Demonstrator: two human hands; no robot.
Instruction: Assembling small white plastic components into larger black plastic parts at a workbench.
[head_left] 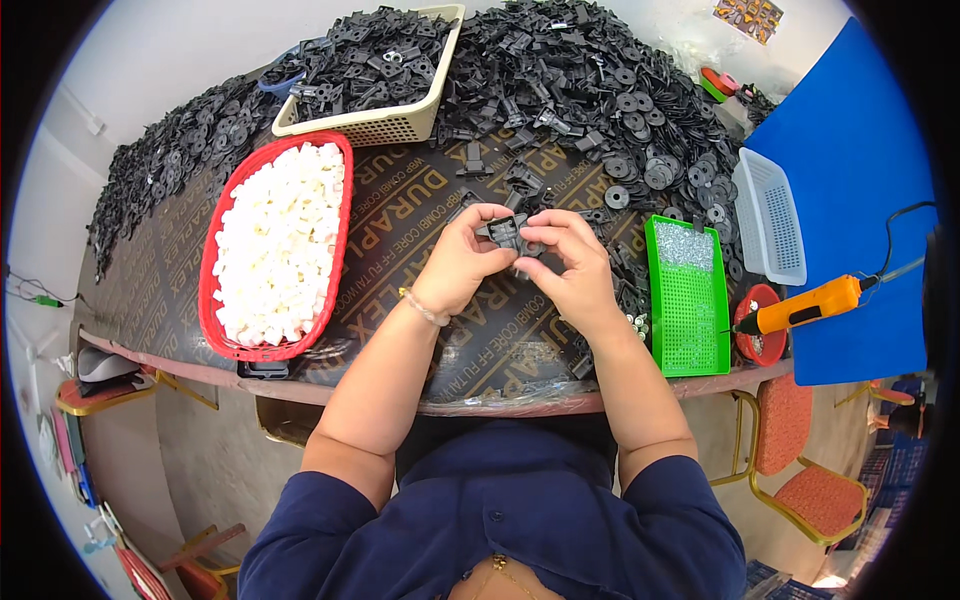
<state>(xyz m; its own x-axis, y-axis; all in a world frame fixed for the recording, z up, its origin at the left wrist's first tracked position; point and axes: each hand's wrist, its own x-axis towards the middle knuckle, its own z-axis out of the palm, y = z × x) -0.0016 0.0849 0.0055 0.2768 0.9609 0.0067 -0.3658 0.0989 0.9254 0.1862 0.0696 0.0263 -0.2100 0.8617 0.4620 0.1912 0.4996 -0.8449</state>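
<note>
Over the middle of the dark table, a small black plastic part (506,232) with a boxy recess is gripped between both hands. My left hand (462,258) pinches its left side between thumb and fingers. My right hand (572,268) holds the right side with its fingertips, the thumb below. Whether anything smaller sits under the right fingertips is hidden. Loose black plastic parts (522,182) lie just beyond the hands. To the right of my right hand stands a green perforated tray (690,330) with small silvery pieces (685,246) at its far end.
A red basket (207,300) of white pieces (280,250) stands left. Behind are a cream basket (425,118) and a large heap of black parts (560,70). At right are a white basket (770,215), a red bowl (768,350) and an orange power screwdriver (810,305) near a blue panel (840,200).
</note>
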